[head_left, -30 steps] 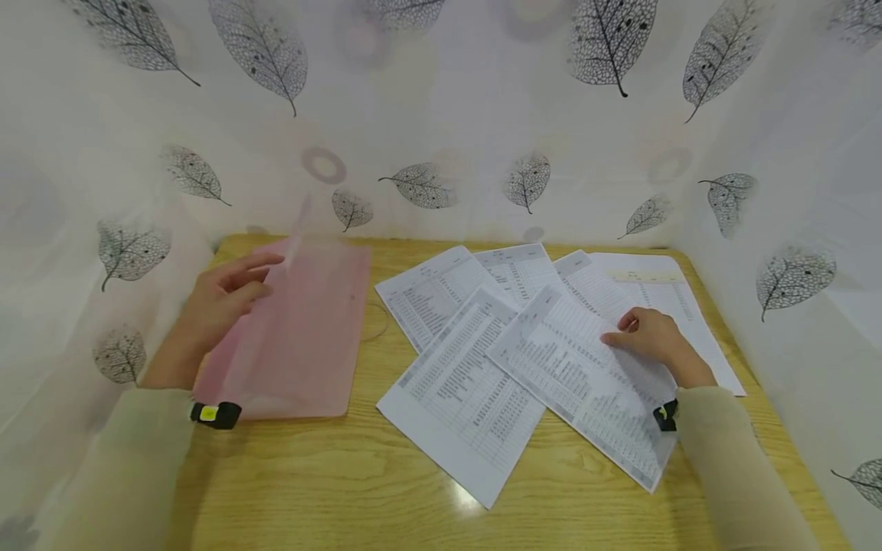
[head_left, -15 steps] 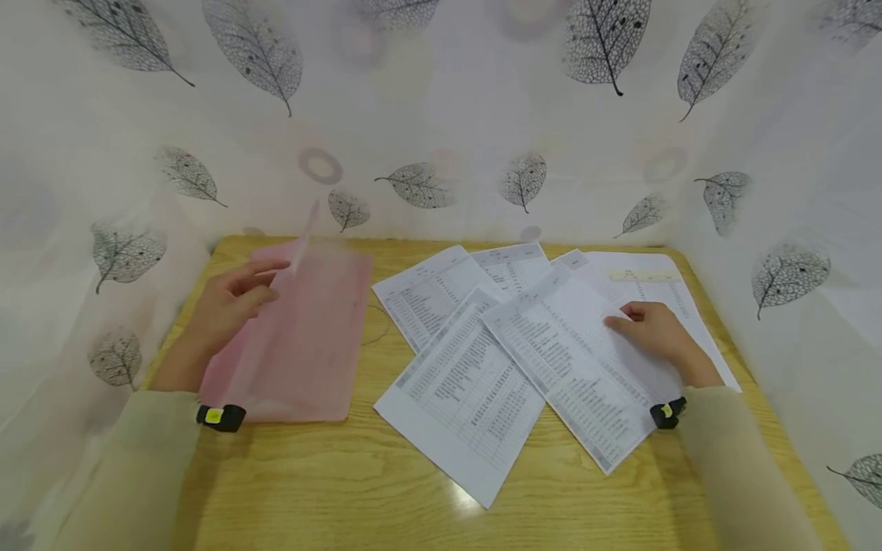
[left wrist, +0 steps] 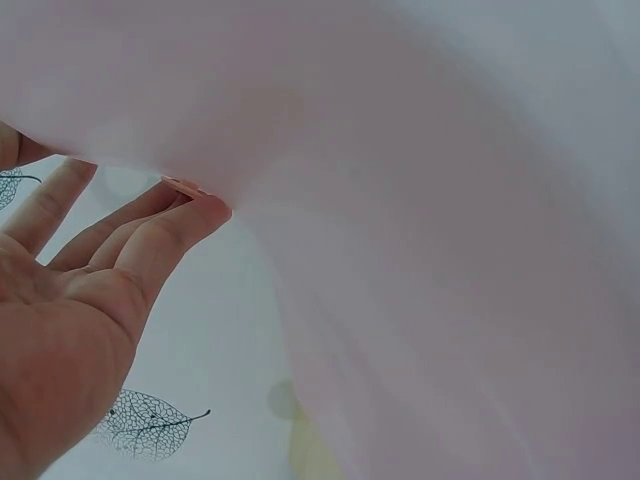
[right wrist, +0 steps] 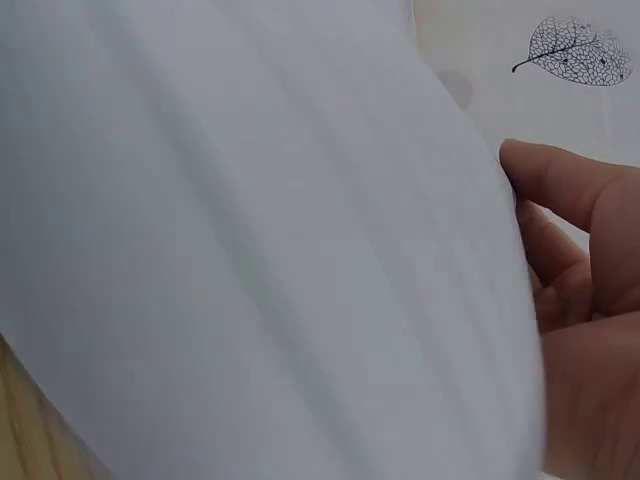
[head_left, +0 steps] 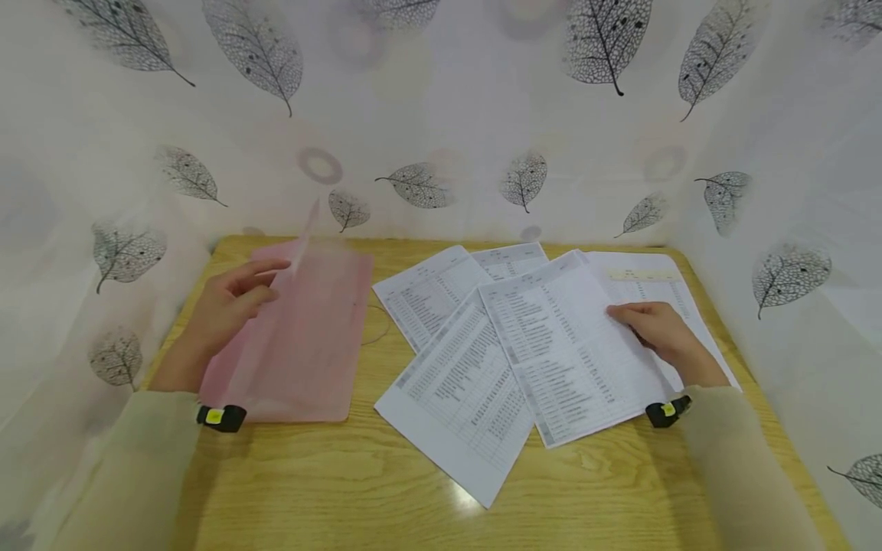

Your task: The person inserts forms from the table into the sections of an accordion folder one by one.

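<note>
On the table's left lies a translucent pink folder with its cover raised. My left hand props that cover up, fingers parted and tips against it; in the left wrist view the cover hides some fingertips. A printed sheet of paper is lifted a little on the right, and my right hand pinches its right edge between thumb and fingers. Seen from the right wrist, the sheet bends and covers much of the hand. Several other printed sheets lie fanned beneath and beside it, including a front one.
At the far right a white sheet bears a pale yellow strip. Between folder and papers lies a thin loop on the wooden table. A leaf-patterned curtain encloses the back and both sides.
The sheet in my right hand has turned more upright, its lower end swinging left over the neighbouring papers. My right thumb now presses flat on its edge. The left hand holds nearly still.
</note>
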The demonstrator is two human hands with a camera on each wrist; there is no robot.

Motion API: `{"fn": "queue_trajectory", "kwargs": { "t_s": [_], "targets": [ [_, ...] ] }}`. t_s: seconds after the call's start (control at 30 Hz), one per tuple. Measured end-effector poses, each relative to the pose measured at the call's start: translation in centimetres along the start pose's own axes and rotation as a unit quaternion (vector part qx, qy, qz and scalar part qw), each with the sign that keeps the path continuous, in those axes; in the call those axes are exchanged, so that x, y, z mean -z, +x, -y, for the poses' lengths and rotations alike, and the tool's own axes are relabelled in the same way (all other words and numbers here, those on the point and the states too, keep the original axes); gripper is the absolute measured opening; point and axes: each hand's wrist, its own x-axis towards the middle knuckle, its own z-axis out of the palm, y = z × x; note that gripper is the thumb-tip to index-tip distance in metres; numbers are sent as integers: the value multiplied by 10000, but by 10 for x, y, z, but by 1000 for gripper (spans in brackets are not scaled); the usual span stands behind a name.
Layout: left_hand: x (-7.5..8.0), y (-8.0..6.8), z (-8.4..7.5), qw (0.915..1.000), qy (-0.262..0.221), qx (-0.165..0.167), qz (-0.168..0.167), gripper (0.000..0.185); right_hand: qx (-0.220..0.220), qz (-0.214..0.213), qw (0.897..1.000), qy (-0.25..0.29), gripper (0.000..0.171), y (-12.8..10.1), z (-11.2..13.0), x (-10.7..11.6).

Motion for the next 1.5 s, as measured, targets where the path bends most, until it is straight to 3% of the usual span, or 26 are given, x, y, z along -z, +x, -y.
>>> {"fn": "queue_trajectory", "kwargs": {
  "t_s": [0.17,0.27,0.57,0.73,0.9,1.13,1.23,1.4,1.5],
  "targets": [
    [-1,0,-1,10000,-9,-43,9,38,134,348,9987,-361,65,-2,1,2],
    [-1,-1,-2,10000,-20,-30,24,38,197,408,9985,-310,64,-2,-1,1],
    [-2,1,-3,9999,-81,-128,27,39,118,273,9974,661,57,4,-4,-7],
    [-2,1,-4,10000,-43,-46,47,39,-26,407,9891,1418,67,4,-1,-13],
    [-1,2,-5,10000,-10,-16,59,39,-95,649,9831,1710,77,4,7,-17],
    [-1,2,-5,10000,35,38,55,39,-81,700,9775,1986,73,6,11,-24],
    [-1,2,-4,9999,79,98,67,39,8,606,9834,1711,70,6,11,-27],
    [-1,2,-5,9999,65,112,61,39,149,301,9976,601,66,7,15,-34],
    [-2,2,-5,9999,47,102,47,38,162,261,9978,585,65,6,17,-36]
  ]
}}
